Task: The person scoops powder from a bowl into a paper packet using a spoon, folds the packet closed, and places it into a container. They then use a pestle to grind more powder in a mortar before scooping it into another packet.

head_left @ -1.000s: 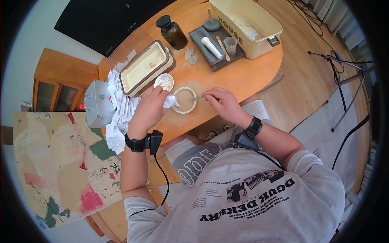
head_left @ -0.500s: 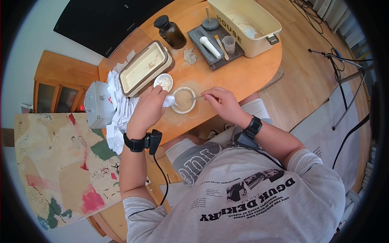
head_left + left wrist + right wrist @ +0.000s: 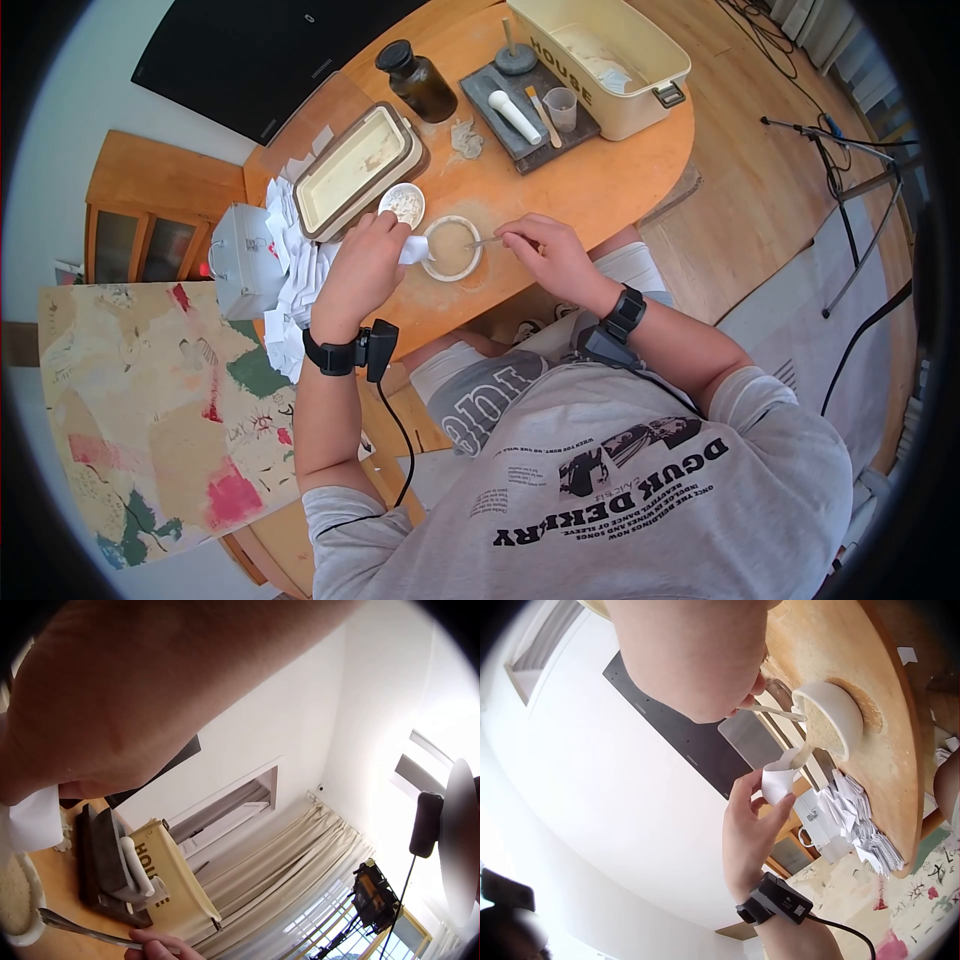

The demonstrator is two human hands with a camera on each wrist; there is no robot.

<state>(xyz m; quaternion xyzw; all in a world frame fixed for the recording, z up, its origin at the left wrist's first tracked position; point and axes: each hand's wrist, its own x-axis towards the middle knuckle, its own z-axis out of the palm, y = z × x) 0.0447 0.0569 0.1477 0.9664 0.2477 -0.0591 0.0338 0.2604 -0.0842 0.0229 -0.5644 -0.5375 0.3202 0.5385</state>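
Note:
Fine beige powder fills much of a round white bowl [image 3: 453,276] on the wooden table. The left hand [image 3: 368,262] pinches a folded white paper [image 3: 778,782] at the bowl's left rim; in the right wrist view the paper is curved like a scoop, with beige powder at its mouth. From the right, the right hand [image 3: 548,255] holds a thin metal spoon [image 3: 84,928] between thumb and fingers, its tip over the powder. Just behind the paper stands a smaller white bowl [image 3: 403,204] with pale flakes or powder.
A cream lidless box [image 3: 345,190] and a pile of folded papers [image 3: 296,290] lie at the left. Behind are a dark bottle [image 3: 432,92], a crumpled scrap [image 3: 466,139], a dark tray [image 3: 528,158] with tools and a small cup, and a large cream bin [image 3: 640,110].
The table and its objects have shifted slightly left in the head view. Both hands keep their hold on the paper and the spoon, with hardly any movement.

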